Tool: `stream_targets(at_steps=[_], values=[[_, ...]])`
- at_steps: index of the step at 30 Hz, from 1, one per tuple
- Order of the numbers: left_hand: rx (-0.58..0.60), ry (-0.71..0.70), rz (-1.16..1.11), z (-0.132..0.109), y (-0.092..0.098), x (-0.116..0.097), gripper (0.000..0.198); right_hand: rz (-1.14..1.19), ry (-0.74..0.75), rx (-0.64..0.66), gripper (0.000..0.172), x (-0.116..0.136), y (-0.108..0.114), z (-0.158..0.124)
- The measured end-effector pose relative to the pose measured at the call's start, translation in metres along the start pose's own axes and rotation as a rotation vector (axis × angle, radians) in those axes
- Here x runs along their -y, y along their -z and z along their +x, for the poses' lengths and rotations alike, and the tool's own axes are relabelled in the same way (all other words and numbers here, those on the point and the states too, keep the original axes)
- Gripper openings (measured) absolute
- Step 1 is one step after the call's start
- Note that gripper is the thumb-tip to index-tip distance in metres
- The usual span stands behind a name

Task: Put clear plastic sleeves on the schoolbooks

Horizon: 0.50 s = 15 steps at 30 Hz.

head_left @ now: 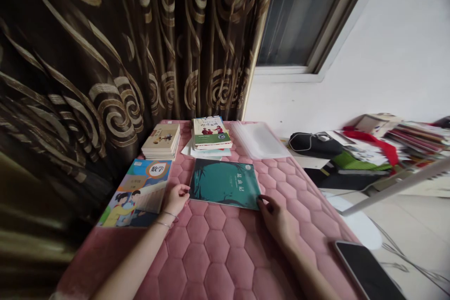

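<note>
A teal book (225, 183) with dark leaf shapes and white Chinese characters lies sideways on the pink quilted table cover (242, 248). At its near left edge, my left hand (176, 198) has its fingers curled against the book. My right hand (276, 215) pinches the book's near right corner between thumb and fingers. A colourful math textbook (135, 194) lies left of my left hand, partly hidden by it. Beyond the teal book is a pile of booklets (211, 133) with a white and green cover on top.
A stack of thick books (161, 140) stands at the back left by the patterned curtain (176, 42). Clear plastic sheets (262, 140) lie at the back right. A dark tablet or phone (367, 272) rests at the near right edge. Papers and a black pouch (314, 145) clutter the right side.
</note>
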<state>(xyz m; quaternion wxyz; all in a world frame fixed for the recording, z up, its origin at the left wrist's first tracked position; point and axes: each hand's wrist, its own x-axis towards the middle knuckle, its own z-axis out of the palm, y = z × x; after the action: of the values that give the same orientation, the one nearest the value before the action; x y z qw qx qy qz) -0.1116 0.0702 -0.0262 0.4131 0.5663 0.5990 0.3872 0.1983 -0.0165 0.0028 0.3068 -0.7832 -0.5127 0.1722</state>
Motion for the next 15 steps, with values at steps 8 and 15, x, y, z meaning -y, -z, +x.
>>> stream_targets(at_steps=[8, 15], values=[[-0.054, -0.165, 0.258, -0.015, 0.001, -0.02, 0.03, -0.131, 0.19, -0.067, 0.043, -0.016, -0.014, 0.003], [0.345, -0.896, 0.969, -0.036, -0.044, -0.043, 0.056, -0.251, 0.269, -0.114, 0.042, -0.016, -0.015, 0.0]])
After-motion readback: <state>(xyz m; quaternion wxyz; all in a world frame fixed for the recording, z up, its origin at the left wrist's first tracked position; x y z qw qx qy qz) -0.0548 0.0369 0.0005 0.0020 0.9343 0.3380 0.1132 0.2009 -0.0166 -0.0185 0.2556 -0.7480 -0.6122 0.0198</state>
